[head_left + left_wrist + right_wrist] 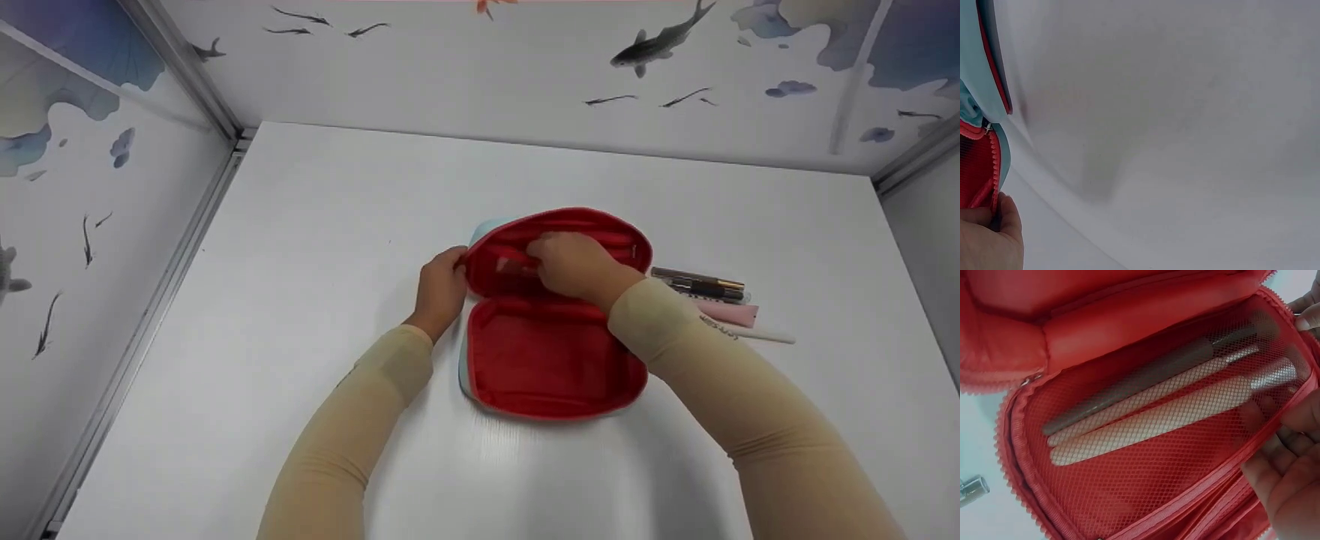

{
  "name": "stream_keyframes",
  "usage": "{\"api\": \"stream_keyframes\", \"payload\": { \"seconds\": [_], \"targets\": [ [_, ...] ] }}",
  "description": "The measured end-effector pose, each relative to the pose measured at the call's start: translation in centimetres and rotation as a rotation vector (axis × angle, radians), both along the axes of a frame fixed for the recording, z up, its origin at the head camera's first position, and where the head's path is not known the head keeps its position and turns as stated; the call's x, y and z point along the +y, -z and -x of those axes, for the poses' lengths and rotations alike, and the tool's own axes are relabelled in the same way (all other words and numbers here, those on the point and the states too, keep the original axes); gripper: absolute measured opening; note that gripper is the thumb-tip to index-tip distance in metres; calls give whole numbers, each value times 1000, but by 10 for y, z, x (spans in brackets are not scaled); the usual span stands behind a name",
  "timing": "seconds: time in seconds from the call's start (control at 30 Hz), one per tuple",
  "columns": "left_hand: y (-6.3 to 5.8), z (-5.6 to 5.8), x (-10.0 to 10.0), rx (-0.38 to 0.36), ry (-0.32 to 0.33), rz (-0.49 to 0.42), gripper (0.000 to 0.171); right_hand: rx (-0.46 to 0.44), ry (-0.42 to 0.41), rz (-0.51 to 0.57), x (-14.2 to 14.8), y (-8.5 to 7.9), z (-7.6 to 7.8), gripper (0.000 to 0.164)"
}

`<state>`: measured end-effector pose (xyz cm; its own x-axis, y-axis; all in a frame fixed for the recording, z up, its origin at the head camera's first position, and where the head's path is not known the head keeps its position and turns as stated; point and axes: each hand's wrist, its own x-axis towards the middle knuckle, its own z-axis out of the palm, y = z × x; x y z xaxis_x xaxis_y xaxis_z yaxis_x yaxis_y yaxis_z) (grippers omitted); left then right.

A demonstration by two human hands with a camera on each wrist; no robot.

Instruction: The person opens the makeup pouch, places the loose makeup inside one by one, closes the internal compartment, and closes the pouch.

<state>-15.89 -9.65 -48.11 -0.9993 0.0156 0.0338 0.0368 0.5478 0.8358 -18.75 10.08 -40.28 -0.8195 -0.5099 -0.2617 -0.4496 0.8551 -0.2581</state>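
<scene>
A cosmetic bag [555, 360] with red lining and a pale blue outside lies unzipped, its two halves spread apart. My left hand [441, 289] pinches the zipper edge of the far half at its left side. Inside that half, my right hand [577, 266] holds the edge of a mesh pocket [1129, 495], and part of a finger shows behind the mesh. Under the mesh lie a dark-handled makeup brush [1140, 379] and two pale-handled brushes [1157, 424], side by side. The near half of the bag shows bare red lining.
Right of the bag, beside my right forearm, lie dark pencil-like cosmetics [705, 285], a pink tube [727, 312] and a thin white stick [769, 337]. The white table [300, 225] meets printed panels [487, 82] at the back and left.
</scene>
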Motion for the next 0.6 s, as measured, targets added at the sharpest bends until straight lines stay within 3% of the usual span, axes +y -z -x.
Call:
{"api": "stream_keyframes", "payload": {
  "seconds": [0.2, 0.37, 0.6],
  "targets": [
    [1, 0, 0, 13, -4, 0, 30, -48, 44, 6, -1, 0, 0, 6],
    [3, 1, 0, 5, -2, -4, 30, -6, 47, 38, 2, 2, -1, 8],
    [4, 1, 0, -24, -9, -31, 30, 48, 36, 87, 8, 1, -3, 25]
  ]
}}
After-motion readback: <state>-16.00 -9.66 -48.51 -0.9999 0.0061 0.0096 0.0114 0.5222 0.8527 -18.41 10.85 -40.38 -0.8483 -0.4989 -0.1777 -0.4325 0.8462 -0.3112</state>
